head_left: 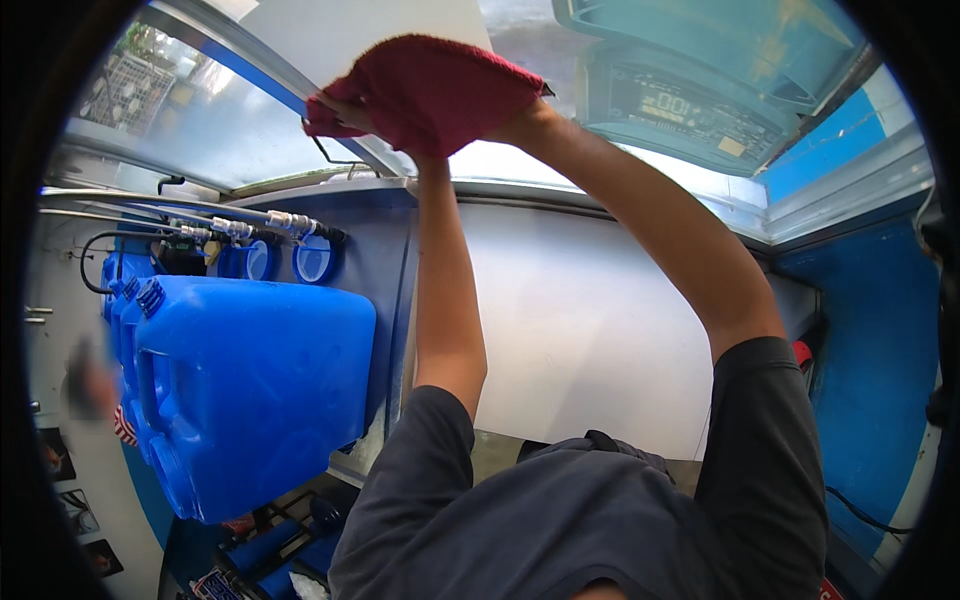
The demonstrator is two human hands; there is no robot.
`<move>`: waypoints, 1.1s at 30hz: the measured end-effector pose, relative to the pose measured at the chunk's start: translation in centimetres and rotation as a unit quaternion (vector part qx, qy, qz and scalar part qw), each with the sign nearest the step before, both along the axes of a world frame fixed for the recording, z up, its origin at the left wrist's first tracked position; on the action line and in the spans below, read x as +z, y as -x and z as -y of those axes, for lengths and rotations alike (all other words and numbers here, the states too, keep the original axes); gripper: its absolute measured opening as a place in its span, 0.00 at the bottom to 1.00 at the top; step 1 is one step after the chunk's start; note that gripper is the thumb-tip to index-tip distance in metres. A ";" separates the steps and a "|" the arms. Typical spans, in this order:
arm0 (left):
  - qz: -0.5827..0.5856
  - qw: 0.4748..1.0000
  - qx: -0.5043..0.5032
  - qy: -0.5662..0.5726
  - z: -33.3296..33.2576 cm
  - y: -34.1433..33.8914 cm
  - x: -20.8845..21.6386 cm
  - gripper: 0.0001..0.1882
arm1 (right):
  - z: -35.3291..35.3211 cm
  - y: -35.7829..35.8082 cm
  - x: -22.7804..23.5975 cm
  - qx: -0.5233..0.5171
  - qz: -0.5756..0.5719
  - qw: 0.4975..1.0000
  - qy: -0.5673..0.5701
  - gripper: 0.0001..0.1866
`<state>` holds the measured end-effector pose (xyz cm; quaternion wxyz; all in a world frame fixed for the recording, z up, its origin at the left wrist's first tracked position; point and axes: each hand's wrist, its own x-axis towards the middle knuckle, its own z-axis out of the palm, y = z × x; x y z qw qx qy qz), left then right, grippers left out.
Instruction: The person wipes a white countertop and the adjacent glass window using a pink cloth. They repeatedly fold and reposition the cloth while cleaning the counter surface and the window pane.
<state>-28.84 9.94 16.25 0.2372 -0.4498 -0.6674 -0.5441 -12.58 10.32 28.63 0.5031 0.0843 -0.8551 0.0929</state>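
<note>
A dark red cloth (430, 90) is held up in front of the window, bunched between both my raised hands. At its left edge the fingers of my left hand (350, 114) show, closed on the fabric. My right hand (522, 122) grips the cloth from its right side, and folds of fabric cover most of its fingers. Both bare forearms reach upward from dark short sleeves.
Several large blue jerrycans (270, 370) stand to the left, below metal pipes with hose fittings (290, 222). A white panel (590, 320) lies beneath my arms. Window glass (230, 130) and a teal-tinted panel with a display (680, 110) are ahead. A blue wall (870, 330) rises at the right.
</note>
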 end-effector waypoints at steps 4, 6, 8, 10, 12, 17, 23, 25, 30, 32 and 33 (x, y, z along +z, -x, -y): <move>0.111 0.991 -0.063 0.035 1.5 -3.6 -9.5 0.41 | 0.3 -0.1 -6.3 0.131 0.237 0.889 0.369 0.14; 0.228 0.966 -0.118 0.034 2.3 -5.9 -12.7 0.41 | 0.4 -0.4 -10.0 0.093 0.282 0.897 0.328 0.16; 0.358 0.917 -0.175 -0.001 3.7 -7.7 -14.5 0.42 | 0.9 -1.2 -14.0 -0.068 0.333 0.932 0.128 0.21; 0.462 0.856 -0.223 -0.065 5.5 -9.3 -14.4 0.43 | 1.3 -1.7 -16.7 -0.210 0.447 0.868 -0.055 0.36; 0.502 0.814 -0.261 -0.131 7.7 -10.8 -12.7 0.44 | 2.3 -3.3 -17.8 -0.155 0.400 0.900 0.079 0.36; 0.399 0.832 -0.305 -0.237 11.3 -12.1 -4.0 0.53 | 4.2 -6.4 -10.8 -0.095 0.265 0.949 0.143 0.30; 0.034 0.962 -0.181 -0.200 4.3 -5.0 8.4 0.52 | 2.7 -3.2 1.5 -0.245 0.030 0.957 -0.154 0.26; -0.012 0.981 -0.116 -0.152 1.6 -2.7 10.3 0.52 | 1.0 0.1 3.0 -0.237 0.051 0.962 -0.125 0.27; -0.018 0.997 -0.033 -0.065 -0.6 0.0 4.4 0.52 | -2.2 3.6 -1.3 -0.160 0.132 0.978 -0.016 0.29; 0.011 0.999 -0.028 -0.045 -0.6 -0.2 -0.7 0.52 | -2.6 3.8 -5.0 -0.122 0.140 0.982 0.023 0.30; 0.036 0.998 -0.030 -0.036 -0.5 -0.7 -3.4 0.52 | -2.6 3.7 -6.9 -0.099 0.145 0.983 0.045 0.30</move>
